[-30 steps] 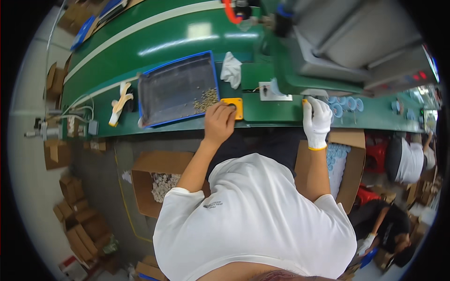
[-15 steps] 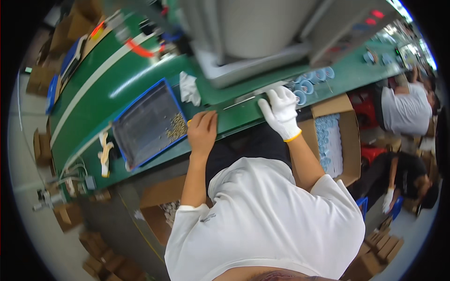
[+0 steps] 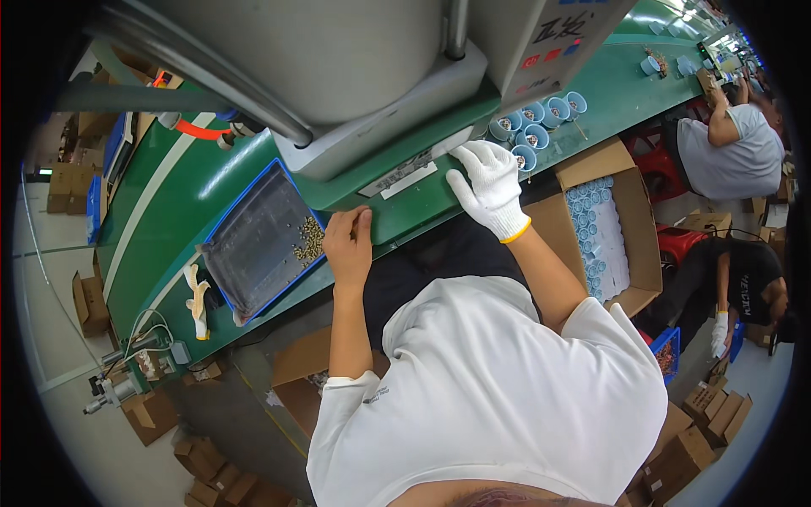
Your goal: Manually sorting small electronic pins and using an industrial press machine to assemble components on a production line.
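My bare left hand (image 3: 348, 241) rests at the front edge of the green bench, by the near left corner of a press-like machine (image 3: 380, 93). Its fingers are bent, with the thumb a little apart, and no object shows in it. My right hand (image 3: 490, 188) wears a white knit glove with a yellow cuff. It lies on the front right part of the machine's green base, thumb spread from the fingers, beside several light blue cups (image 3: 525, 158) with small contents. Left of my bare hand, small brass-coloured parts (image 3: 310, 243) are heaped in a blue-rimmed tray (image 3: 245, 297).
A white glove (image 3: 198, 300) lies left of the tray. An open carton (image 3: 646, 245) of stacked blue cups stands by my right arm, and another carton (image 3: 296, 363) sits below the bench. Two people (image 3: 731, 152) work at the right. An orange hose (image 3: 198, 131) runs near the machine.
The view has shifted, so the machine stands further left and hides the white cloth beside the tray. My left fingers have bent more. My gloved right hand stays at the machine's base.
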Tool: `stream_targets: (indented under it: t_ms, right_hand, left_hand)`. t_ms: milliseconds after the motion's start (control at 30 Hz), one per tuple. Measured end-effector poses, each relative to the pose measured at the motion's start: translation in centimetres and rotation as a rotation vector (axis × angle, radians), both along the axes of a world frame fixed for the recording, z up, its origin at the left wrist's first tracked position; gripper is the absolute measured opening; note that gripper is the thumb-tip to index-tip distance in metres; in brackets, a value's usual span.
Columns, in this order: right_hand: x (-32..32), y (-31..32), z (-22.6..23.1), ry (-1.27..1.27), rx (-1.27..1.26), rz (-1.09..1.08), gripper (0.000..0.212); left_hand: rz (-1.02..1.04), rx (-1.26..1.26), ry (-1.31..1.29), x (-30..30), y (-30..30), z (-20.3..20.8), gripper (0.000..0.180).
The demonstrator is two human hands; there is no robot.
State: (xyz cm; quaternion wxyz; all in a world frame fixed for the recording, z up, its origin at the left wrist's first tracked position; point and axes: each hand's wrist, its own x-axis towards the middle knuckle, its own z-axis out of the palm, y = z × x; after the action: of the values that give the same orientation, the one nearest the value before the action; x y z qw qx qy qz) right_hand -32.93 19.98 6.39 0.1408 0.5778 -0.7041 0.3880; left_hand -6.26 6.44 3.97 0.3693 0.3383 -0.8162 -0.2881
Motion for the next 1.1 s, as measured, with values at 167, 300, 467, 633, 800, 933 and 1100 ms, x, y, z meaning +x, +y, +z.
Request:
stream_targets:
  t_ms: [167, 300, 467, 633, 800, 933, 1100]
  right_hand:
    - [-0.2, -0.2, -0.2, -0.001, -0.033, 0.008, 0.034]
    - [0.1, -0.1, 0.0, 0.001, -0.048, 0.013, 0.034]
    - [0.0, 0.2, 0.0, -0.015, -0.041, -0.002, 0.032]
    - [0.2, -0.1, 0.3, -0.007, -0.044, 0.000, 0.032]
    - [0.1, 0.1, 0.0, -0.020, -0.049, -0.005, 0.032]
    - [0.1, 0.2, 0.0, -0.019, -0.044, -0.009, 0.031]
    - [0.2, 0.1, 0.2, -0.020, -0.045, -0.006, 0.031]
  left_hand:
    - [-0.033, -0.015, 0.082, -1.3, -0.9, 3.3, 0.012]
    - [-0.097, -0.072, 0.126, -2.8, -3.6, 5.0, 0.019]
    - [-0.163, 0.002, 0.204, -5.0, -5.6, 5.1, 0.025]
    - [-0.260, -0.264, -0.128, -5.9, -8.8, 2.7, 0.032]
    - [-0.287, -0.285, -0.162, -7.0, -9.6, 1.7, 0.033]
    - [-0.298, -0.293, -0.122, -7.1, -8.9, 2.1, 0.033]
    - [-0.287, -0.192, -0.162, -6.8, -9.1, 1.5, 0.033]
